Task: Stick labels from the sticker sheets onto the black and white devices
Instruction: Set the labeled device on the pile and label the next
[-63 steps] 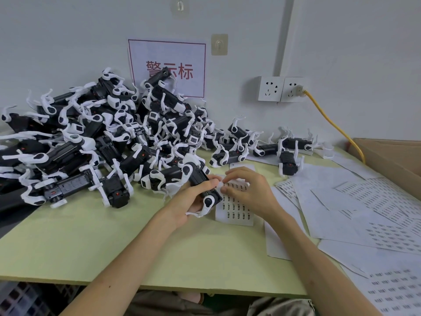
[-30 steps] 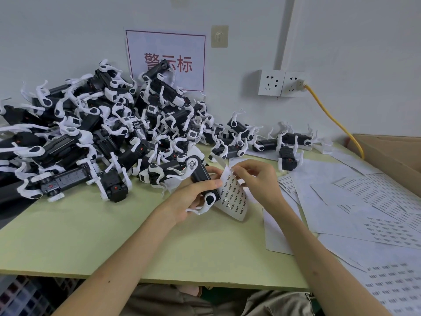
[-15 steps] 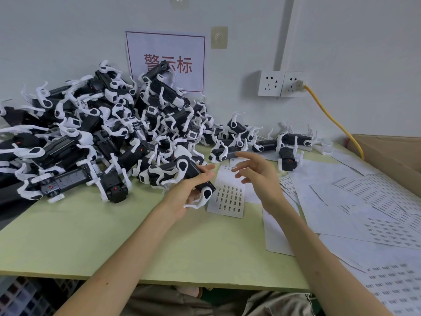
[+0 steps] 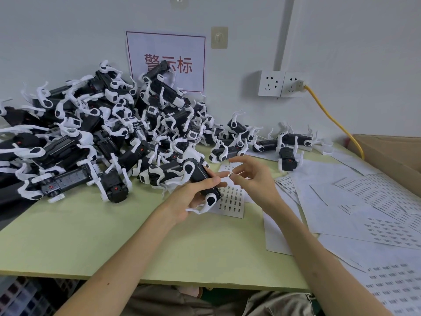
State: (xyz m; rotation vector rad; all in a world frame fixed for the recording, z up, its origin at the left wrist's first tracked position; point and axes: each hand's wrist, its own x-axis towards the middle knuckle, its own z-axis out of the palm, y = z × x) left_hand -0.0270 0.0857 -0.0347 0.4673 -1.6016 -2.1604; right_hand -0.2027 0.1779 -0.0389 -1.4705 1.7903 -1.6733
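Device (image 4: pixel 197 172) gripped in curled left hand (image 4: pixel 186 198), label (image 4: pixel 231 174) pinched by right hand (image 4: pixel 255 183), other fingers spread, above sheet (image 4: pixel 232 202).

Pale green table (image 4: pixel 91 236), front edge nearest the camera. Grey-white wall (image 4: pixel 68 30) behind. White sign (image 4: pixel 166 49) on wall: red border, three red characters, lower left part covered. Beige hook plate (image 4: pixel 219 37) just right of sign's top corner. Second hook (image 4: pixel 179 0) at upper frame edge, cut off. Vertical conduit (image 4: pixel 282 30) down to two white sockets (image 4: pixel 271 83), side by side. Plug in right one; yellow cable (image 4: pixel 330 117) running down and right to the corner of a cardboard box (image 4: pixel 387 153) at table's right edge. Dark crate (image 4: pixel 20 297) below table, lower left.
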